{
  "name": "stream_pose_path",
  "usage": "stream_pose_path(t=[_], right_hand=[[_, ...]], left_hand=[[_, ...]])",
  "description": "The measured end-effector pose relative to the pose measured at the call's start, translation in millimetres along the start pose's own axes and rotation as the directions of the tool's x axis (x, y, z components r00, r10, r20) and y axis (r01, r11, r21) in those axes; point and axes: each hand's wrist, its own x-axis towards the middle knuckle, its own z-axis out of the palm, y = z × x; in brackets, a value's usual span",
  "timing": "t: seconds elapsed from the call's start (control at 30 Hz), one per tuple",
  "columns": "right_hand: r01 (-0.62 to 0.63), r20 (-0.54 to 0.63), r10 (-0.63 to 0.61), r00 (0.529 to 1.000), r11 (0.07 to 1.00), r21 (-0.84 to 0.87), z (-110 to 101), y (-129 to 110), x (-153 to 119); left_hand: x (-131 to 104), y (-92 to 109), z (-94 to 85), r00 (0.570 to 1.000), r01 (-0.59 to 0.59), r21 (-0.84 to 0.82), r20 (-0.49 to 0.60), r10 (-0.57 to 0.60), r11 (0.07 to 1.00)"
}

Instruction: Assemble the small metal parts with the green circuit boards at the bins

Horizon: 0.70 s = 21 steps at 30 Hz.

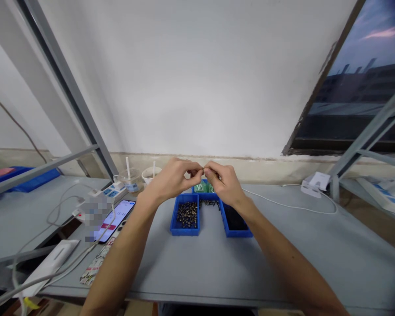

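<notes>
Table (197,267), grey, stands against a white wall (197,87) beside a window (358,87). Small brass-toned part (203,170) is pinched between left hand (181,173) and right hand (222,177), above blue bins (184,230).

Soft, even indoor light pales the wall (197,87); faint shadows fall on the bench (197,267). Dusk dims the window (365,87), upper right. Wide-angle stretch bends the edges; lower left looks blurred.
</notes>
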Motion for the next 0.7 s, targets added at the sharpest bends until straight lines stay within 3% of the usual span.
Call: stream_pose_path(t=[0.07,0.17,0.27,0.3,0.37,0.43,0.5,0.53,0.6,0.7], right_hand=[[-0.039,0.016,0.039,0.999,0.999,0.014,-2,-2,2],[-0.094,0.147,0.088,0.985,0.995,0.029,-7,1,6],[-0.127,0.283,0.128,0.951,0.992,-0.023,-9,16,9],[-0.131,0.323,0.152,0.934,0.988,-0.084,-7,23,8],[-0.122,0.434,0.234,0.87,0.955,-0.27,1,40,6],[-0.08,0.589,0.364,0.721,0.889,-0.451,13,55,2],[-0.027,0.684,0.441,0.58,0.85,-0.526,26,65,-3],[-0.012,0.711,0.456,0.536,0.846,-0.533,31,69,-5],[-0.003,0.735,0.462,0.497,0.848,-0.53,39,72,-8],[-0.006,0.746,0.455,0.486,0.856,-0.518,44,74,-10]], left_hand=[[1,-1,-0.1,1.0,0.005,0.011,0.011,-0.005,1.0],[1,-5,0.0,0.994,0.067,0.015,0.081,-0.068,0.998],[1,-17,5.4,0.949,0.181,0.058,0.253,-0.19,0.982],[0,-23,9.0,0.909,0.225,0.082,0.34,-0.239,0.971],[-1,-39,18.3,0.781,0.313,0.112,0.535,-0.323,0.943],[-1,-57,28.8,0.651,0.366,0.149,0.664,-0.367,0.918],[-1,-73,38.2,0.61,0.389,0.139,0.702,-0.368,0.911],[-1,-80,42.0,0.591,0.4,0.145,0.714,-0.376,0.905],[-1,-91,47.4,0.536,0.428,0.195,0.731,-0.421,0.883],[-2,-98,51.4,0.441,0.487,0.249,0.757,-0.482,0.837]])
